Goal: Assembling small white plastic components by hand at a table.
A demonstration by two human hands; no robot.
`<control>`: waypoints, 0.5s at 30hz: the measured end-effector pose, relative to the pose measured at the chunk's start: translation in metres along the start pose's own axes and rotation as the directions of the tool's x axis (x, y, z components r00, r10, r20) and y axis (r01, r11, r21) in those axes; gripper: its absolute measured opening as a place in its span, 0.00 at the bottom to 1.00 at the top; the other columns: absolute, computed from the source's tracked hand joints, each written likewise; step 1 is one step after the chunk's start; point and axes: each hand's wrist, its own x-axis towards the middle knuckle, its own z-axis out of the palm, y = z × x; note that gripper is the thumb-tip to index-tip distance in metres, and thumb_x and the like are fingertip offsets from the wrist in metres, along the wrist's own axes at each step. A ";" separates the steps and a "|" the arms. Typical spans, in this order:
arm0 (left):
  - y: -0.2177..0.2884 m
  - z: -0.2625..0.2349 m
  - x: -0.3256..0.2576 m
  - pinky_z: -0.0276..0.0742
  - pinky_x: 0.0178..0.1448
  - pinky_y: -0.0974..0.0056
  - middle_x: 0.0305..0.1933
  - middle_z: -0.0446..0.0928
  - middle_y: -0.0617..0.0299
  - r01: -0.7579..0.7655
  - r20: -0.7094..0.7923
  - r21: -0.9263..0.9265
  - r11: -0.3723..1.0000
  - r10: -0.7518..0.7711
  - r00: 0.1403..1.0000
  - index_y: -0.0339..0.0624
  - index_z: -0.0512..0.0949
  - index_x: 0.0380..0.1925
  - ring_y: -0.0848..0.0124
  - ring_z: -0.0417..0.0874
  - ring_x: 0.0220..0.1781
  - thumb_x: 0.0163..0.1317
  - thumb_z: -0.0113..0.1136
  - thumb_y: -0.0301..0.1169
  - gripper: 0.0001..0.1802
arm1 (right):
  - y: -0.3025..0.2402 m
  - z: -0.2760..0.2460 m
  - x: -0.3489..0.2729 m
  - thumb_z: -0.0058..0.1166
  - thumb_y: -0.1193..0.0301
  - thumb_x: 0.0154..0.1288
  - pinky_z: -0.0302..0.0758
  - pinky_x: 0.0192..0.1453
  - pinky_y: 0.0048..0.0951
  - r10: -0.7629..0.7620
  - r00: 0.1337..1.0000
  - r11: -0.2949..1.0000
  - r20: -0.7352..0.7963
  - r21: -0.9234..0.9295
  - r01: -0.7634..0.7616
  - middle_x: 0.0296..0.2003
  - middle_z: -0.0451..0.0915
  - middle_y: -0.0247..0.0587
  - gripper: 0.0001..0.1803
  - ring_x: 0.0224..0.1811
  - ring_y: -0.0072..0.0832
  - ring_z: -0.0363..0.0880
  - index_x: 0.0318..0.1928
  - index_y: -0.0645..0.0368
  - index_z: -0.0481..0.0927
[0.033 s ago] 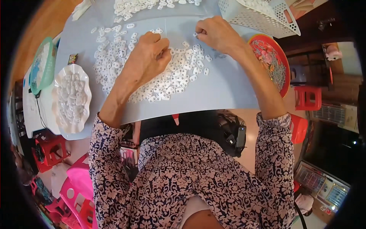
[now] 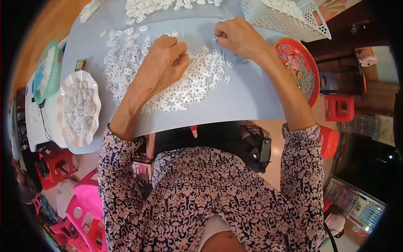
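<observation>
A loose spread of small white plastic pieces (image 2: 180, 94), oval with round holes, covers the middle of the grey table (image 2: 252, 101). Over its far part is my left hand (image 2: 161, 61), fingers curled closed; whatever they hold is hidden. My right hand (image 2: 239, 40) is closed in a pinch to the right of the spread, with a small white piece (image 2: 215, 38) showing at its fingertips. A few small grey bits (image 2: 242, 60) lie on the table under my right wrist.
A red bowl (image 2: 315, 80) of grey metal bits stands right. A white perforated basket (image 2: 277, 19) and more white pieces (image 2: 155, 6) are at the back. Left are a scalloped white dish (image 2: 97, 105) of pieces, a small packet (image 2: 80, 64) and a green basket (image 2: 55, 63).
</observation>
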 end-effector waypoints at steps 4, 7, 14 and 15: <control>0.002 -0.001 -0.001 0.69 0.38 0.55 0.23 0.69 0.50 -0.019 0.002 -0.010 1.000 0.019 1.000 0.34 0.71 0.20 0.54 0.71 0.31 0.49 0.57 0.23 0.05 | 0.001 0.001 0.004 0.55 0.73 0.53 0.75 0.38 0.38 -0.056 0.998 0.998 -0.007 0.023 0.056 0.27 0.80 0.51 0.07 0.34 0.46 0.79 0.30 0.65 0.81; 0.004 0.003 0.000 0.69 0.39 0.55 0.24 0.70 0.50 -0.007 -0.074 -0.059 0.998 0.003 0.997 0.34 0.72 0.22 0.54 0.72 0.33 0.52 0.57 0.24 0.05 | -0.007 0.004 0.004 0.57 0.77 0.53 0.75 0.33 0.32 -0.077 0.997 0.984 0.007 0.159 0.075 0.24 0.81 0.45 0.07 0.26 0.33 0.80 0.32 0.67 0.78; 0.003 -0.002 0.001 0.69 0.33 0.61 0.23 0.71 0.52 0.197 -0.097 -0.279 0.940 -0.232 0.968 0.33 0.73 0.26 0.62 0.72 0.27 0.59 0.54 0.27 0.07 | -0.052 -0.009 0.003 0.56 0.76 0.57 0.71 0.30 0.22 -0.007 1.000 0.828 0.004 0.560 0.003 0.21 0.77 0.35 0.07 0.24 0.17 0.73 0.35 0.66 0.81; 0.003 -0.003 0.001 0.67 0.31 0.64 0.21 0.71 0.55 0.229 -0.052 -0.373 0.899 -0.267 0.962 0.34 0.73 0.27 0.68 0.71 0.25 0.60 0.53 0.27 0.07 | -0.055 -0.010 0.004 0.55 0.75 0.55 0.74 0.32 0.25 -0.002 1.000 0.817 -0.009 0.577 0.007 0.22 0.79 0.42 0.08 0.24 0.22 0.76 0.35 0.66 0.81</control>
